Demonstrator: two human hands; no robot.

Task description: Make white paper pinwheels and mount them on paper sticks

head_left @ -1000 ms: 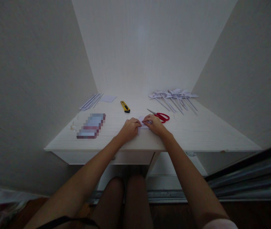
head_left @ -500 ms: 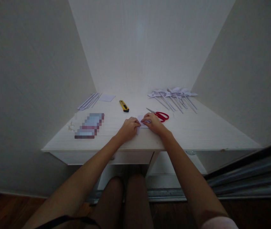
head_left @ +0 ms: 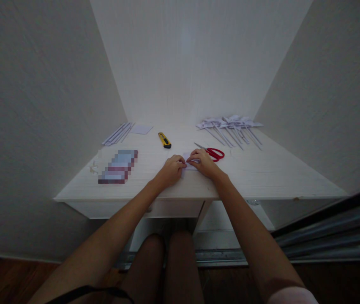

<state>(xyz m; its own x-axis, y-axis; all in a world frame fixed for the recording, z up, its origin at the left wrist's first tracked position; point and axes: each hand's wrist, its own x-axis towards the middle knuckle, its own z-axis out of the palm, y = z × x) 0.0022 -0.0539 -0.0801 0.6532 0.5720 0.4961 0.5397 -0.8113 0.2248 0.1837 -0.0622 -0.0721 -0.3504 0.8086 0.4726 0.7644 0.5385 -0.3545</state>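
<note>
A small piece of white paper (head_left: 193,167) lies on the desk near its front edge, partly covered by my fingers. My left hand (head_left: 173,169) pinches its left side, thumb and fingers closed. From the right, my right hand (head_left: 203,163) has its fingertips closed on the same paper, close to the left fingertips. Just beyond the right hand lie scissors with red handles (head_left: 217,154), their blades pointing left. Farther back is a yellow utility knife (head_left: 165,140).
Rolled white paper sticks (head_left: 118,134) and a flat white sheet (head_left: 142,129) lie at the back left. Several paper shapes on sticks (head_left: 230,126) are heaped at the back right. A blurred-out rectangular item (head_left: 118,166) lies on the left of the white desk (head_left: 278,181). Walls enclose three sides.
Both hands keep nearly the same pose on the paper. The view has shifted very slightly; the other things stay where they were.
</note>
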